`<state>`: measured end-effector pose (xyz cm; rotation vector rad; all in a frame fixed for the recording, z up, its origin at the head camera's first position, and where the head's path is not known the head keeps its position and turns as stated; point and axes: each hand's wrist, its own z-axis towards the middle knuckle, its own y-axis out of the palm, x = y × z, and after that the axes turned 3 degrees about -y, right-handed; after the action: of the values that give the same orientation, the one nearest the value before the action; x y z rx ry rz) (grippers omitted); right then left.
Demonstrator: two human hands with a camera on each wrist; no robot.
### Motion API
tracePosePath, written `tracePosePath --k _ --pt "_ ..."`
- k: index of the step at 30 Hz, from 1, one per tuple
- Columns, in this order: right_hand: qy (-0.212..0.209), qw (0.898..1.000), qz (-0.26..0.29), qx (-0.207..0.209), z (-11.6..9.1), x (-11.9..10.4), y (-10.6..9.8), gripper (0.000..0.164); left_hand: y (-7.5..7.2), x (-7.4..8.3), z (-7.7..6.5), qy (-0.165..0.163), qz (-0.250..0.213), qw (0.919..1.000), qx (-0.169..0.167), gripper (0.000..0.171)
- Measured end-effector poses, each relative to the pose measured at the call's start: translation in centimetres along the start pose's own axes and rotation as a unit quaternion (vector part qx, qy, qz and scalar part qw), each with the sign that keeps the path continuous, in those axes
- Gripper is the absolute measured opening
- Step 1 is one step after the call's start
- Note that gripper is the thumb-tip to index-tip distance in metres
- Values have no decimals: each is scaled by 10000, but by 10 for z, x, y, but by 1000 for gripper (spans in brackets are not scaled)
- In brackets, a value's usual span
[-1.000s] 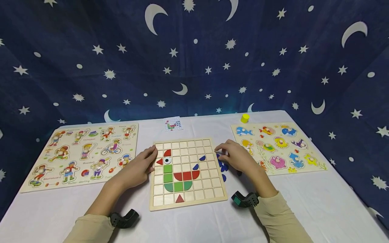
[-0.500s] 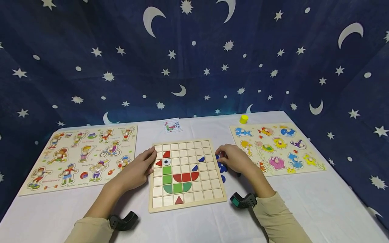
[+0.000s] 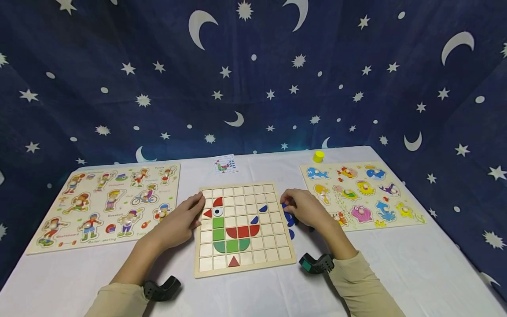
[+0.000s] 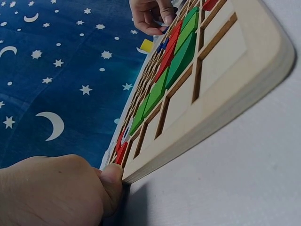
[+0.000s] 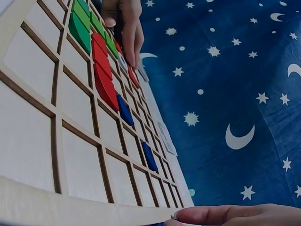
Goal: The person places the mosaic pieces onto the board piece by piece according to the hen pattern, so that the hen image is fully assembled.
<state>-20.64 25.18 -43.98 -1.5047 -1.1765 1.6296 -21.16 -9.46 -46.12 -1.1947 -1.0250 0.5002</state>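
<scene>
A wooden grid board (image 3: 259,256) lies mid-table, carrying red, green and blue shaped tiles and a round eye tile (image 3: 218,211). Two blue tiles (image 3: 254,219) sit apart on its right half. My left hand (image 3: 180,222) holds the board's left edge; in the left wrist view its thumb (image 4: 112,174) rests at the rim. Beyond the right edge, my right hand (image 3: 308,208) reaches down over several loose blue tiles (image 3: 291,234). Its fingertips pinch a blue tile (image 5: 155,224), mostly hidden, at the bottom of the right wrist view.
A picture card (image 3: 225,164) lies behind the board. To the left is a sports puzzle board (image 3: 97,207), to the right a sea-animal puzzle board (image 3: 378,193). A yellow cylinder (image 3: 318,156) stands near the back edge. A dark starry cloth (image 3: 253,88) hangs behind the table.
My right fingers have drawn closer together over the loose blue tiles, and these have shifted slightly. The left hand and the tiles on the board stay as they were.
</scene>
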Motion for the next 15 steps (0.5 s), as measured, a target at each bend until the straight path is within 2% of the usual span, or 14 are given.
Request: tracePosePath --k 11,15 --pt "-261 9992 303 64 1 2 1 9 -1 0 -1 16 -6 10000 -18 57" --pt "-294 9988 276 265 1 2 -1 6 -2 0 -1 13 -9 10000 -27 58"
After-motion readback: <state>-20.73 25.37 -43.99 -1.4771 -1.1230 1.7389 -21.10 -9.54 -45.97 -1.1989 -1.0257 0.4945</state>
